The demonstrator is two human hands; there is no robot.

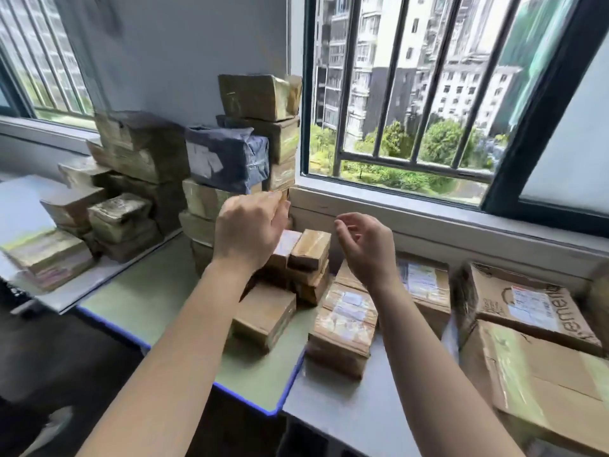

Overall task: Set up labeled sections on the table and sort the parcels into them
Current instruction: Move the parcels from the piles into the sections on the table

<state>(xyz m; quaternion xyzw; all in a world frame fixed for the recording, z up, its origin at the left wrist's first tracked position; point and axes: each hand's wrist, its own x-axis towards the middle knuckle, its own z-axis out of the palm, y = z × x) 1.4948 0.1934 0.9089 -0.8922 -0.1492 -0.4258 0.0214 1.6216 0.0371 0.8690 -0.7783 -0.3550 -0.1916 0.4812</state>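
Observation:
Taped brown parcels are piled on a green table (148, 291) below a window. A tall stack (260, 97) stands against the wall, with a dark blue-grey parcel (227, 156) beside it. My left hand (250, 229) is raised at the foot of that stack. Its fingers are pinched on a small brown parcel (282, 195) that the hand mostly hides. My right hand (365, 245) hovers to the right with fingers curled apart and nothing in it. It is above a pile of small parcels (309, 249) and a flat parcel (346, 318). No section labels are visible.
More parcel stacks (141, 143) and low piles (118, 219) fill the left. Two large cardboard boxes (527, 301) (540, 384) sit at the right on a grey table (329, 407). A flat brown parcel (263, 311) lies centre. The window sill (428, 219) runs behind.

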